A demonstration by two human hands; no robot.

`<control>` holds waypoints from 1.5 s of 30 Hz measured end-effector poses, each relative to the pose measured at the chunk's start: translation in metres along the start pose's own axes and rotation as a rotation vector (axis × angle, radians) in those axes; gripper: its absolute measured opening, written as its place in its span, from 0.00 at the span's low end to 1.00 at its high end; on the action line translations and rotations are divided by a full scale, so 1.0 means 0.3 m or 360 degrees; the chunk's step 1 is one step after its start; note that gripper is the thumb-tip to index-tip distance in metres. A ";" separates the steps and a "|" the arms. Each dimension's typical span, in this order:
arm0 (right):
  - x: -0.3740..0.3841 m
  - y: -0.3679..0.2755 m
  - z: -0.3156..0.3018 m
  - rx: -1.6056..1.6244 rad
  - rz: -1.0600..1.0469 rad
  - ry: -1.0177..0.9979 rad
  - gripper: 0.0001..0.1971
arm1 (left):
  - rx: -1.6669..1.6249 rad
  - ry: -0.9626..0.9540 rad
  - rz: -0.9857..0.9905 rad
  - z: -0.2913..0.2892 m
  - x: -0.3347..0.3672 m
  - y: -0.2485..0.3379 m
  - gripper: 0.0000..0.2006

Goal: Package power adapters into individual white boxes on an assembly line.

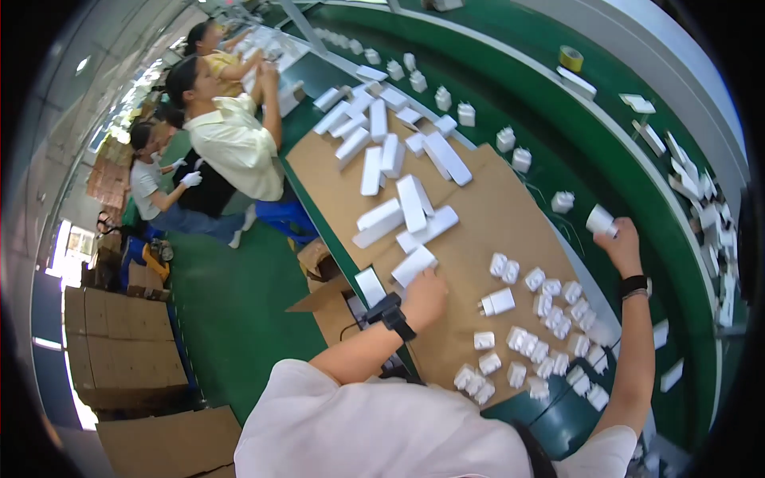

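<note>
Pinching a white piece (600, 221) at 3 o'clock, my right hand (625, 247) has its fingers closed on the near end; I can't tell whether it is a box or a plug, nor whether it touches the green belt (558, 151) beneath. My left hand (426, 303) is just off centre toward 5 o'clock, fingers bent at the near end of a white box (413, 265) lying on the cardboard (486, 211); my fingertips are hidden, so I can't tell how firmly they hold it. More boxes (378, 119) lie heaped at 12 o'clock, and loose plugs (550, 311) spread at 4 o'clock. A line of other plugs stands on the belt from 12 round to 2 o'clock. I judge the step in hand to be handling pieces between cardboard and belt. The next move seems to call for a steady right pinch and a surer left grasp.
</note>
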State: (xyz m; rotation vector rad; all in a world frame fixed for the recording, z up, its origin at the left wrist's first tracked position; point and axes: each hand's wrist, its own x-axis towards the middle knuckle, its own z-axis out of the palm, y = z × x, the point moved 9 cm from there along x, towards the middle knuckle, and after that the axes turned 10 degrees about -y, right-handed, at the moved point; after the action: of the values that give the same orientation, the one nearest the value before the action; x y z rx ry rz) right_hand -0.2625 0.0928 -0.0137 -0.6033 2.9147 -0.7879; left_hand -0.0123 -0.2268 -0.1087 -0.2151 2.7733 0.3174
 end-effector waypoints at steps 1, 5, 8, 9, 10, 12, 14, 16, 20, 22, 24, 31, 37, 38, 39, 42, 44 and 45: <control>-0.049 0.047 -0.037 0.0504 0.0242 -0.0025 0.17 | -0.0209 -0.0036 -0.0009 -0.031 0.009 0.000 0.14; -0.285 -0.108 -0.196 0.1505 0.0227 0.0061 0.20 | -0.1177 0.0081 0.0022 -0.291 -0.052 -0.031 0.28; -0.465 -0.284 -0.277 0.2036 -0.0120 0.0074 0.22 | -0.2621 -0.0129 0.0399 -0.398 -0.071 0.009 0.28; -0.513 -0.327 -0.290 0.2135 -0.0164 0.0131 0.23 | -0.2983 -0.0407 0.0565 -0.420 -0.080 0.058 0.27; -0.546 -0.371 -0.315 0.2094 -0.0213 0.0195 0.21 | -0.3199 -0.0586 0.0618 -0.398 -0.073 0.087 0.26; -0.605 -0.371 -0.284 0.2370 -0.0213 0.0218 0.21 | -0.3399 -0.0812 0.0677 -0.361 -0.085 0.138 0.25; -0.644 -0.405 -0.212 0.2952 -0.0127 0.0156 0.21 | -0.3781 -0.1189 0.0777 -0.324 -0.146 0.234 0.24; -0.663 -0.511 -0.168 0.3089 -0.0057 0.0319 0.21 | -0.3857 -0.1384 0.0857 -0.237 -0.179 0.246 0.24; -0.708 -0.553 -0.112 0.2673 0.0016 0.0106 0.25 | -0.3506 -0.1380 0.0880 -0.195 -0.252 0.297 0.26; -0.732 -0.605 -0.137 0.2689 0.0007 0.0167 0.25 | -0.3180 -0.1186 0.0952 -0.208 -0.249 0.289 0.30; -0.759 -0.669 -0.159 0.2682 0.0036 0.0369 0.24 | -0.3023 -0.1238 0.0908 -0.182 -0.222 0.260 0.30; -0.828 -0.718 0.149 0.2776 0.0461 -0.0062 0.19 | -0.1761 -0.0757 0.0964 -0.150 -0.273 0.334 0.28; -0.867 -0.617 0.051 0.2468 0.0335 0.0394 0.20 | -0.1170 -0.0432 0.0947 -0.241 -0.276 0.421 0.30; -0.872 -0.604 -0.006 0.2415 0.0241 0.0530 0.21 | -0.1132 -0.0323 0.1012 -0.286 -0.284 0.448 0.25; -0.866 -0.598 -0.063 0.2359 0.0148 0.0666 0.22 | -0.1134 -0.0310 0.0975 -0.280 -0.266 0.444 0.25; -0.868 -0.611 -0.198 0.1838 -0.0067 0.1044 0.24 | -0.1096 -0.0216 0.1097 -0.286 -0.274 0.478 0.24; -0.862 -0.604 -0.177 0.1669 -0.0008 0.0955 0.23 | -0.1065 -0.0162 0.1094 -0.291 -0.273 0.485 0.25; -0.854 -0.604 -0.163 0.1498 0.0047 0.0868 0.22 | -0.1034 -0.0105 0.1094 -0.298 -0.275 0.488 0.25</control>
State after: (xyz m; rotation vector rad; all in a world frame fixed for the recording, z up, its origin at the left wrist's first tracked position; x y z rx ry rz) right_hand 0.0301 0.0714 0.1080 -0.2536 2.4178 -2.3730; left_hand 0.0090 -0.0985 0.0302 0.6013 2.4905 1.3529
